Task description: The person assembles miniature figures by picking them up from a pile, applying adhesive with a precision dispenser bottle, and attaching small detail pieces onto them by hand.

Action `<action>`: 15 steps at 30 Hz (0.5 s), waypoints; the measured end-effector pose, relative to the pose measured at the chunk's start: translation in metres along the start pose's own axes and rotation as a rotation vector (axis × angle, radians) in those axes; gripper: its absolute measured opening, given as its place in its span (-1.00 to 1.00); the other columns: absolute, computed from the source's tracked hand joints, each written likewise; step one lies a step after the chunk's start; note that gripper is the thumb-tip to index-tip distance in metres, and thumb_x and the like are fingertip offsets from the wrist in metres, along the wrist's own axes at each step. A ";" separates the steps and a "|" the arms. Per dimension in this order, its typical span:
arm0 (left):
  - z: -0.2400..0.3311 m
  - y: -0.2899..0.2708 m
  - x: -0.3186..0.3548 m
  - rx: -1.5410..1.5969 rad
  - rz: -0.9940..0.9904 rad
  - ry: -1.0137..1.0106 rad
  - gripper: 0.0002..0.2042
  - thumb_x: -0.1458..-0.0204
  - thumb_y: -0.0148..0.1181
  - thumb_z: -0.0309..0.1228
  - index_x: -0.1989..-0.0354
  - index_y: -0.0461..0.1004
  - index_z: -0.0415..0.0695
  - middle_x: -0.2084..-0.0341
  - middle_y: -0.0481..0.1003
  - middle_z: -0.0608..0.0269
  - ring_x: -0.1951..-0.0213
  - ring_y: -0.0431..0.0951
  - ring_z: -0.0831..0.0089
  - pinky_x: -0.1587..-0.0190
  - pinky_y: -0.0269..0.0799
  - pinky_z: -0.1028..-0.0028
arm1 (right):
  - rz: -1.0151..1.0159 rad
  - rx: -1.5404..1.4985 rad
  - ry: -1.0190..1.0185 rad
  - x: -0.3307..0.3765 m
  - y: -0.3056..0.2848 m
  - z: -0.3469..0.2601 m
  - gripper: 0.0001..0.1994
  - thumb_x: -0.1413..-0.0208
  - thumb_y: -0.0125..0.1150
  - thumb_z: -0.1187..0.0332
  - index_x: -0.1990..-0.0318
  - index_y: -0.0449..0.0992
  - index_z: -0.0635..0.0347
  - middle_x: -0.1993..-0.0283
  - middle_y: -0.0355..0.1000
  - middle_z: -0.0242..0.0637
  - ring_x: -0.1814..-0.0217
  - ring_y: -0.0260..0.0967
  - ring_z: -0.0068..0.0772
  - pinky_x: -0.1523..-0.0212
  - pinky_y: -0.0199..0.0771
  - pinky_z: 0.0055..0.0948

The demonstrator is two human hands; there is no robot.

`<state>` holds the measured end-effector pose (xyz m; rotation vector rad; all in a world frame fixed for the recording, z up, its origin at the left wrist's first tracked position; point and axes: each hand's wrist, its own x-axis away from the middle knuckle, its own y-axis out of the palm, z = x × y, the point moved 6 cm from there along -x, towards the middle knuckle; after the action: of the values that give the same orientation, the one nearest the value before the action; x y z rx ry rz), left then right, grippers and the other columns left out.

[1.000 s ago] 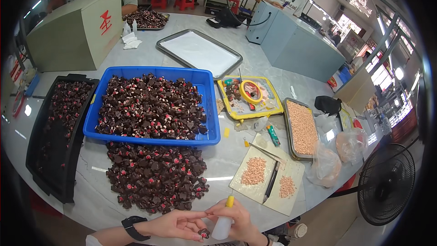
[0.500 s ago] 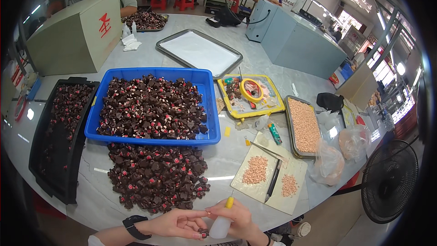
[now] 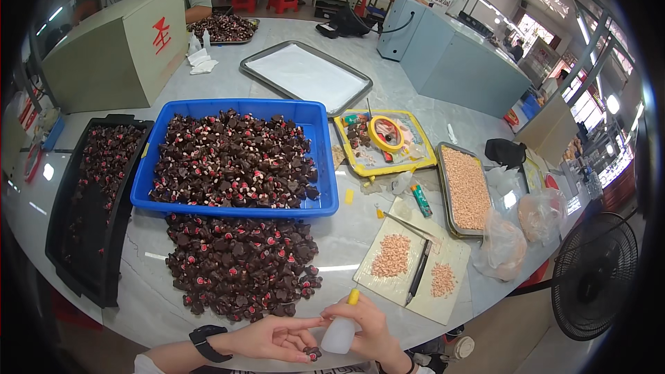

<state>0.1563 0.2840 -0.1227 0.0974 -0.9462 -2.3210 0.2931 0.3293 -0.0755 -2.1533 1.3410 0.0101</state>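
Near the table's front edge, my left hand [image 3: 282, 339] pinches a small dark brown piece with a red spot [image 3: 313, 353] between thumb and fingers. Beside it my right hand [image 3: 366, 324] is wrapped round a translucent white squeeze bottle [image 3: 338, 336] with a yellow cap [image 3: 354, 296] and thin needle tip pointing up. The fingertips of both hands meet or nearly meet. Just beyond lies a heap of similar dark pieces [image 3: 239, 266]. To the right is a cream board [image 3: 367, 278] with small pink-beige bits [image 3: 391, 255], a black pen-like tool [image 3: 418, 273] and tweezers [image 3: 409, 226].
A blue bin [image 3: 232, 210] full of dark pieces stands behind the heap, a black tray [image 3: 73, 253] at left. Rightward are a yellow-edged tray [image 3: 353, 161], a metal tray of pink-beige bits [image 3: 465, 190], plastic bags [image 3: 500, 246] and a black fan [image 3: 594, 275]. Two people sit opposite.
The squeeze bottle in my right hand has tipped slightly and shifted a little up. My left hand keeps its pinch on the dark piece. The whole view has shifted slightly.
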 end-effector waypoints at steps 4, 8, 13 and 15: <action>0.001 0.000 -0.001 -0.031 0.004 -0.018 -0.41 0.02 0.07 -0.63 -0.21 0.00 -0.21 0.20 0.38 0.17 0.20 0.41 0.62 0.07 0.32 0.65 | -0.015 -0.180 -0.032 -0.002 0.002 0.002 -0.66 0.29 0.31 0.54 0.24 0.43 0.19 0.34 0.44 -0.24 0.31 0.37 -0.31 0.27 0.32 -0.43; 0.006 -0.004 -0.003 -0.012 0.009 -0.041 -0.45 0.01 0.08 -0.61 -0.19 0.06 -0.22 0.21 0.40 0.17 0.20 0.42 0.61 0.07 0.33 0.64 | -0.072 -0.159 -0.073 -0.004 0.004 0.001 -0.65 0.27 0.30 0.55 0.22 0.41 0.20 0.33 0.44 -0.23 0.30 0.38 -0.30 0.27 0.33 -0.42; 0.010 -0.008 -0.005 -0.010 -0.003 -0.013 -0.47 0.00 0.07 -0.58 -0.18 0.07 -0.22 0.20 0.40 0.17 0.18 0.42 0.60 0.06 0.33 0.63 | -0.030 -0.170 -0.031 -0.009 -0.001 -0.006 -0.65 0.26 0.29 0.56 0.22 0.41 0.22 0.33 0.45 -0.21 0.28 0.39 -0.31 0.27 0.36 -0.43; 0.010 -0.006 -0.005 0.050 -0.009 -0.009 -0.48 -0.02 0.05 -0.56 -0.18 0.07 -0.22 0.20 0.40 0.19 0.18 0.42 0.60 0.06 0.33 0.62 | -0.061 -0.149 -0.044 -0.006 -0.002 -0.008 -0.65 0.25 0.28 0.58 0.22 0.38 0.22 0.32 0.45 -0.20 0.28 0.39 -0.31 0.27 0.36 -0.43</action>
<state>0.1537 0.2965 -0.1199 0.1120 -1.0109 -2.3078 0.2891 0.3309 -0.0658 -2.3034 1.2849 0.1374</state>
